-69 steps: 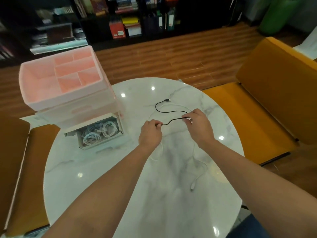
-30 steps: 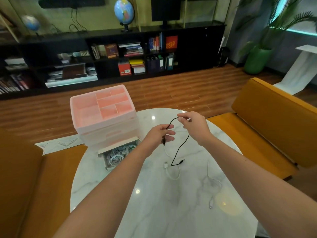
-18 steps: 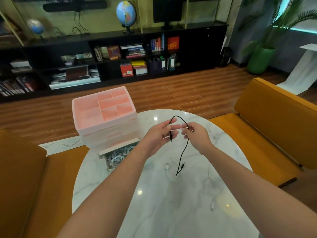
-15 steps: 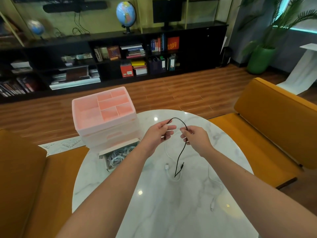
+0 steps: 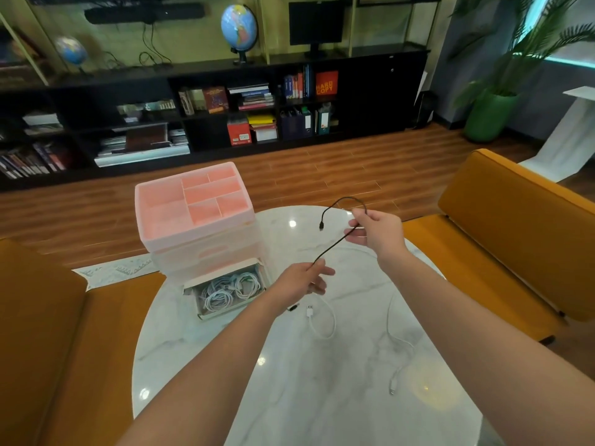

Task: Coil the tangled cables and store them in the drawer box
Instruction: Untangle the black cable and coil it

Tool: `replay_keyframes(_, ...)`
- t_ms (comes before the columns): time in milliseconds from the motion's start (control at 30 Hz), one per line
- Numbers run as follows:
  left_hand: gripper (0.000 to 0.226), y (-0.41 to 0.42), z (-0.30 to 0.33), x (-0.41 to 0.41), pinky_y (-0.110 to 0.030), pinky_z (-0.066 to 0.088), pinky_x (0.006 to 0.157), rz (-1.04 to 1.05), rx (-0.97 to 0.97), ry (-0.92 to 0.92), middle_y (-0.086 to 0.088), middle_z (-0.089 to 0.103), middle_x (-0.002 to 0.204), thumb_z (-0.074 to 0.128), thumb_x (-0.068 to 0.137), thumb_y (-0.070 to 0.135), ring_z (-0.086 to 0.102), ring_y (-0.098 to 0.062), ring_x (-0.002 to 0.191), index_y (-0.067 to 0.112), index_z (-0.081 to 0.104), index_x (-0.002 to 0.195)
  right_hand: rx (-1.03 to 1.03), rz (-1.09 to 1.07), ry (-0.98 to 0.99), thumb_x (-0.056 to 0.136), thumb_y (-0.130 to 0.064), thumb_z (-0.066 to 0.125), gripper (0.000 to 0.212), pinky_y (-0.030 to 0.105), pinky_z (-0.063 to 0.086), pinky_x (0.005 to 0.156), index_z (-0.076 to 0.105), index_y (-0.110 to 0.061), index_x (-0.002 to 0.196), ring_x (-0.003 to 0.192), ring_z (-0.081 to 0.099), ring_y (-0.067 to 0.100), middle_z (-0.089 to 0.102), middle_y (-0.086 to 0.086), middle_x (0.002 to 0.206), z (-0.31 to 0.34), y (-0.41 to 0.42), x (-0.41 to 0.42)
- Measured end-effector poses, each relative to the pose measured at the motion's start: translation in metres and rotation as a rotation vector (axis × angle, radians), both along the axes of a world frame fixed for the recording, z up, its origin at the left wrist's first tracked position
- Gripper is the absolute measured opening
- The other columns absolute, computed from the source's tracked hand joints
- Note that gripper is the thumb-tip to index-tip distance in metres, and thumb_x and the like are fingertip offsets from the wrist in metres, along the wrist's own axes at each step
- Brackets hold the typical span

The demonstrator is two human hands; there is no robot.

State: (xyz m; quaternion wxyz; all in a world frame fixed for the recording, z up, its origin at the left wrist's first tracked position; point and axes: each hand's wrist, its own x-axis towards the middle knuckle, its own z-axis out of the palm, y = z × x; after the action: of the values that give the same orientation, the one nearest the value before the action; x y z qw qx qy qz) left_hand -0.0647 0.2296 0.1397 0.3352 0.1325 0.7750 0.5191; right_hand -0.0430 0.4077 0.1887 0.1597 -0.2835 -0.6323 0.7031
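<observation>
Head view: holding a black cable (image 5: 335,244) stretched in the air above the round marble bench (image 5: 289,381).
Left hand (image 5: 304,280): pinching the cable's lower stretch, remaining fingers spreading loosely.
Right hand (image 5: 378,231): gripping the cable higher up, its free end arching over and dangling a plug.
White cable (image 5: 322,326): lying loose on the bench beneath both hands.
Drawer box (image 5: 199,226): standing at the bench's left edge, bottom drawer (image 5: 227,289) pulled out, holding coiled white cables.
</observation>
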Motion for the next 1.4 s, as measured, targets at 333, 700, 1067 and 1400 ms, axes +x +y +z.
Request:
replay_keyframes(333, 0.032, -0.026, 0.013, -0.007, -0.024, 0.041, 0.058, 0.339, 0.169, 0.038, 0.003, 0.027, 0.066, 0.034, 0.103, 0.024, 0.028, -0.012, 0.055, 0.016, 0.059, 0.084, 0.679, -0.046, -0.467, 0.096, -0.036, 0.054, 0.037, 0.037, 0.057, 0.062, 0.057, -0.010, 0.070, 0.064, 0.068, 0.029, 0.063, 0.011, 0.068, -0.041, 0.033, 0.018)
replay_keyframes(700, 0.031, -0.007, 0.034, -0.004, -0.016, 0.030, 0.047, 0.222, 0.020, 0.357, 0.007, 0.054, 0.073, 0.050, 0.097, 0.048, 0.035, -0.008, 0.053, 0.029, 0.073, 0.089, 0.894, 0.295, -0.750, 0.093, -0.018, 0.042, 0.025, 0.035, 0.051, 0.086, 0.061, -0.012, 0.108, 0.108, 0.057, 0.028, 0.056, 0.007, 0.113, -0.068, 0.007, 0.042)
replay_keyframes(1067, 0.038, 0.002, 0.042, -0.007, -0.021, 0.025, 0.051, 0.351, 0.407, -0.237, 0.007, 0.032, 0.056, 0.041, 0.101, 0.047, 0.024, -0.009, 0.051, 0.016, 0.048, 0.081, 0.332, 0.346, -0.046, 0.092, -0.035, 0.064, 0.015, 0.021, 0.048, 0.081, 0.072, -0.023, 0.097, 0.083, 0.068, 0.009, 0.071, -0.003, 0.094, -0.032, -0.014, 0.039)
replay_keyframes(1400, 0.033, -0.006, 0.046, -0.009, -0.025, 0.045, 0.067, 0.195, 0.615, -0.312, 0.000, 0.052, 0.074, 0.036, 0.105, 0.017, 0.044, -0.011, 0.062, 0.008, 0.060, 0.127, 0.243, 0.248, -0.063, 0.096, -0.030, 0.059, 0.020, 0.033, 0.055, 0.077, 0.060, -0.012, 0.104, 0.078, 0.069, 0.019, 0.071, 0.007, 0.093, -0.038, -0.020, 0.031)
